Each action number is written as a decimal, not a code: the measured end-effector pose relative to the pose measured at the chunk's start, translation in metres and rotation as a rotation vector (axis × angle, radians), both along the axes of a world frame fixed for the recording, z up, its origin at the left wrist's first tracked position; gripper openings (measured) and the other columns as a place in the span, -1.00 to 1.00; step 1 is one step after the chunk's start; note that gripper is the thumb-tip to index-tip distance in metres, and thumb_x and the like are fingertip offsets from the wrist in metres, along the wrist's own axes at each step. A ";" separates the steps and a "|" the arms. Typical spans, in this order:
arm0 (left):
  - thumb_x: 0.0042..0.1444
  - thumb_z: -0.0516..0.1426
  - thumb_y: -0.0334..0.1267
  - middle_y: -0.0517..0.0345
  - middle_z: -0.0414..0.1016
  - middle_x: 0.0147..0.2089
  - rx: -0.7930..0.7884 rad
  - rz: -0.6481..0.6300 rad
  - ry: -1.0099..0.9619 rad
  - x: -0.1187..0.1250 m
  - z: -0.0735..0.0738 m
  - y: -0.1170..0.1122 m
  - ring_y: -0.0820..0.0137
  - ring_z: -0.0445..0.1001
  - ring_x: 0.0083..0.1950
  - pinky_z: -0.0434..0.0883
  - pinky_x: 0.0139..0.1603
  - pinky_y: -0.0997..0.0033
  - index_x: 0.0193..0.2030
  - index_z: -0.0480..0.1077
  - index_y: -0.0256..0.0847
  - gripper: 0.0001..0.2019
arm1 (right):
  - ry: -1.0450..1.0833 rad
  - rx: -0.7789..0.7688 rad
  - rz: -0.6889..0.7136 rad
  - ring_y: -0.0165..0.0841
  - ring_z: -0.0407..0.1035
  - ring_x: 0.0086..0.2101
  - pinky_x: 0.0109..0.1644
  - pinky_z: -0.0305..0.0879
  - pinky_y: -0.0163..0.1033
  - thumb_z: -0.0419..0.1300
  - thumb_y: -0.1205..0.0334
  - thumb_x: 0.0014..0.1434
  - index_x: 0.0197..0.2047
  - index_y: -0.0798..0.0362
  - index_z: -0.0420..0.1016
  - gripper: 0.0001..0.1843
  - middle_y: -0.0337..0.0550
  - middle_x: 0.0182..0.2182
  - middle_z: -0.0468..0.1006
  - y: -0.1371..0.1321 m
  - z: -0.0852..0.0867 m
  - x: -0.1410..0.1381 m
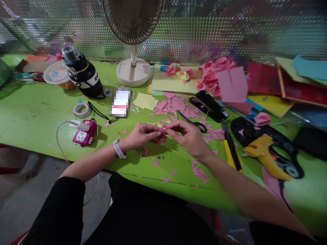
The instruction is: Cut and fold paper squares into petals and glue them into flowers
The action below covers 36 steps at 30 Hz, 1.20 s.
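Observation:
My left hand [146, 133] and my right hand [187, 136] meet over the front of the green table [107, 131]. Between their fingertips is a small piece of pink paper [162, 130], mostly hidden; its exact shape is too small to make out. Both hands pinch it. Pink paper scraps [184, 110] lie scattered behind and in front of my hands. Black-handled scissors [200, 126] rest just behind my right hand. A stack of pale yellow paper squares [145, 101] lies behind my left hand.
A black stapler [211, 105], a yellow cutter knife [231, 149] and a yellow glue gun [270, 156] lie to the right. Pink folded paper [217, 73] is heaped at the back. Left stand a black bottle [85, 76], a purple power adapter [85, 132] and a fan [133, 71].

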<state>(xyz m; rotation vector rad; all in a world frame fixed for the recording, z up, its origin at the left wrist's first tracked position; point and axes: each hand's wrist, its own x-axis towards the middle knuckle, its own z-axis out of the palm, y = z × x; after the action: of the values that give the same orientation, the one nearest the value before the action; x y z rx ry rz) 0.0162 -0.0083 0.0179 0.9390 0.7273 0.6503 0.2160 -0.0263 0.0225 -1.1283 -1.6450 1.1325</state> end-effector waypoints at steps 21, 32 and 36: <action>0.04 0.36 -0.15 -0.06 0.66 -0.23 -0.051 -0.110 -0.075 -0.004 -0.005 0.002 0.40 0.65 -0.24 0.58 -0.13 0.42 -0.20 0.54 -0.39 -0.68 | -0.058 -0.155 -0.001 -0.39 0.33 -0.48 -0.43 0.29 -0.24 0.21 -0.15 0.22 -0.38 0.00 0.36 -0.61 -0.22 -0.48 0.43 0.003 0.007 0.004; 0.06 0.35 -0.21 -0.10 0.65 -0.28 -0.214 -0.221 -0.029 -0.005 0.004 0.002 0.37 0.65 -0.32 0.59 -0.31 0.49 -0.25 0.52 -0.41 -0.73 | -0.237 -0.028 0.203 -0.42 0.15 -0.55 -0.48 0.08 -0.26 0.03 -0.12 0.34 -0.49 0.00 0.26 -0.53 -0.29 -0.60 0.28 -0.002 0.011 -0.001; 0.10 0.32 -0.11 -0.13 0.65 -0.28 -0.144 -0.291 0.022 -0.005 0.006 0.000 0.36 0.66 -0.32 0.58 -0.32 0.51 -0.24 0.53 -0.43 -0.67 | -0.231 -0.025 0.228 -0.42 0.15 -0.56 -0.48 0.07 -0.26 0.02 -0.10 0.36 -0.47 -0.01 0.27 -0.55 -0.29 -0.60 0.30 -0.003 0.012 -0.003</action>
<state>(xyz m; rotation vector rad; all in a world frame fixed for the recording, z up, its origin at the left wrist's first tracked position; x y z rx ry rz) 0.0116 -0.0083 0.0244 0.8979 0.6321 0.3276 0.2133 -0.0289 0.0344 -1.1441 -1.9836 1.2029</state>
